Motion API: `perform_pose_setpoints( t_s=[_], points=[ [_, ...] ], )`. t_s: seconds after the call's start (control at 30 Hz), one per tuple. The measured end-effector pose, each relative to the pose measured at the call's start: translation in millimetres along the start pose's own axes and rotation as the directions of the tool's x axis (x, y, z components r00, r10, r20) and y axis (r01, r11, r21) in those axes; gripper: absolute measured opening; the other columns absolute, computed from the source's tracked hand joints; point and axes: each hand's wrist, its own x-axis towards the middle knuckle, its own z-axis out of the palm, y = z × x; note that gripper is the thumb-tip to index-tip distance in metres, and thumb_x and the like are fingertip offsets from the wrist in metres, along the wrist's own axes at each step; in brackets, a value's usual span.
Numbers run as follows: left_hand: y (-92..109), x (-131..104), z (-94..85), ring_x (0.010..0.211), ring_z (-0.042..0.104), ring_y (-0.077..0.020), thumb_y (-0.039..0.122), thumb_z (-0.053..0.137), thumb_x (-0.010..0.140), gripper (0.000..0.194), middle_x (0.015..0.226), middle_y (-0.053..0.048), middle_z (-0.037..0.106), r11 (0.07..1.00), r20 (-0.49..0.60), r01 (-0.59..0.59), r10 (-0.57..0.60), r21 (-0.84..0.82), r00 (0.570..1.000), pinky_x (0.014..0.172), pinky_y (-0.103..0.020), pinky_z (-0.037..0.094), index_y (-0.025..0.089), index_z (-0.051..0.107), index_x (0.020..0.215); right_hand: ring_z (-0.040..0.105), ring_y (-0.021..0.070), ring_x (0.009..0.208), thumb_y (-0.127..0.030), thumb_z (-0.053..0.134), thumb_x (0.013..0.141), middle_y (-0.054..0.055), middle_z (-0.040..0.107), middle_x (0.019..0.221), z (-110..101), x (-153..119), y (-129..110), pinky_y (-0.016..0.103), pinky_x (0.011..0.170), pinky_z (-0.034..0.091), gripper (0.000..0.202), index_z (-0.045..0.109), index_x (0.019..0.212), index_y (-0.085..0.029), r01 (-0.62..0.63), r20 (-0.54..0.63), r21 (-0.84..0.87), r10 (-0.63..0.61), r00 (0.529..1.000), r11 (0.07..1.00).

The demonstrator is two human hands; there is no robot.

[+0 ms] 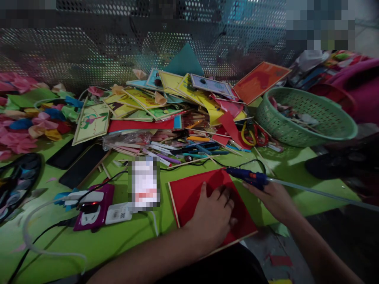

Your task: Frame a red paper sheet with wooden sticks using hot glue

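Note:
A red card (189,193) lies at the table's front edge, with thin wooden sticks along its left and lower sides. My left hand (211,217) rests on it, palm down, thumb and fingers apart, holding nothing. In my right hand (271,197) is a blue glue gun (251,176), gripped by its handle. Its tip points left, at the card's upper right corner; whether it touches the card I cannot tell. A long clear glue stick (314,191) runs out of the gun's back to the right. The card's right edge is partly in shadow.
Decorated cards (142,102), pens (166,150) and scissors (248,134) are heaped behind. A green basket (308,122) stands at right. A purple power strip (108,203) with cables, a lit phone (144,183) and dark phones (85,165) lie left. Paper flowers (38,126) pile up far left.

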Motion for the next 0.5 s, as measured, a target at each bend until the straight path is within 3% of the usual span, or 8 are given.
perform_pose_setpoints(
  t_s=[0.27,0.5],
  points=[
    [0.2,-0.1,1.5,0.148,0.041,-0.0302,0.051,0.046,0.107,0.051,0.161,-0.009,0.051,1.0,-0.014,-0.003,0.003,-0.001,1.0,0.12,-0.07,0.033,0.018,0.058,0.145,0.073,0.0316,0.073,-0.068,0.06,0.081,0.006,0.077,0.072,-2.6,-0.3,10.5,0.038,0.064,0.054,0.049,0.077,0.077,-0.022,-0.008,-0.02,-0.012,0.007,1.0,1.0],
    [0.2,-0.3,-1.1,0.149,0.04,-0.0315,0.046,0.046,0.107,0.05,0.163,-0.011,0.049,1.0,0.009,-0.013,0.013,-0.026,1.0,0.119,-0.073,0.033,0.017,0.057,0.146,0.074,0.0325,0.082,-0.067,0.063,0.083,0.007,0.08,0.084,-2.0,-1.2,10.9,0.038,0.072,0.057,0.049,0.08,0.085,-0.021,0.013,-0.014,0.032,-0.012,1.0,0.999]
  ],
)
